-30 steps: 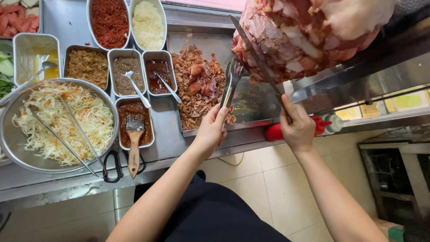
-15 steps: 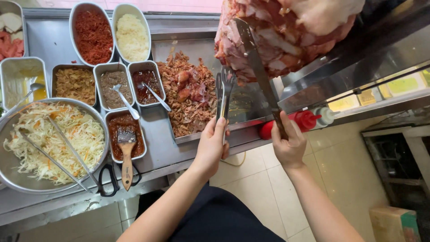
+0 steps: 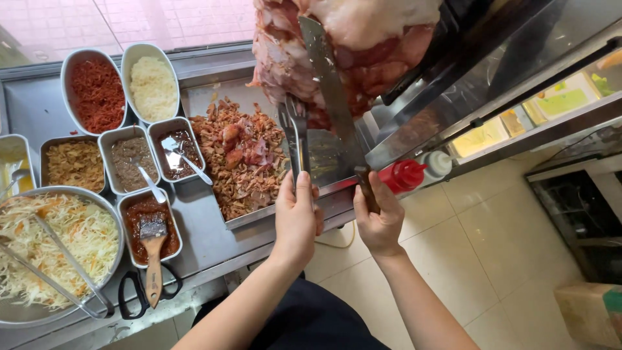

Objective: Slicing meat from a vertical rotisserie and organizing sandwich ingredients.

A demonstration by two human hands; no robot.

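My left hand (image 3: pixel 297 219) grips metal tongs (image 3: pixel 295 135) that point up at the bottom of a large cone of stacked meat (image 3: pixel 337 45) on a vertical spit. A long knife (image 3: pixel 332 91) is held by its dark handle in my right hand (image 3: pixel 379 219), with the blade laid flat against the meat cone just right of the tongs. Below the cone a steel tray (image 3: pixel 324 165) holds a heap of shaved meat pieces (image 3: pixel 240 152). The two hands are close together above the tray's front edge.
Left of the tray stand steel tubs of sauces and toppings (image 3: pixel 133 162), two oval dishes (image 3: pixel 123 87) and a big bowl of shredded cabbage (image 3: pixel 45 243) with tongs. Scissors (image 3: pixel 139 291) and a brush (image 3: pixel 153 256) lie at the counter's front. Red and white squeeze bottles (image 3: pixel 414 174) sit right.
Both hands have come closer together and lower under the meat cone. The knife blade has swung upright against the meat, and the tongs have moved right beside it.
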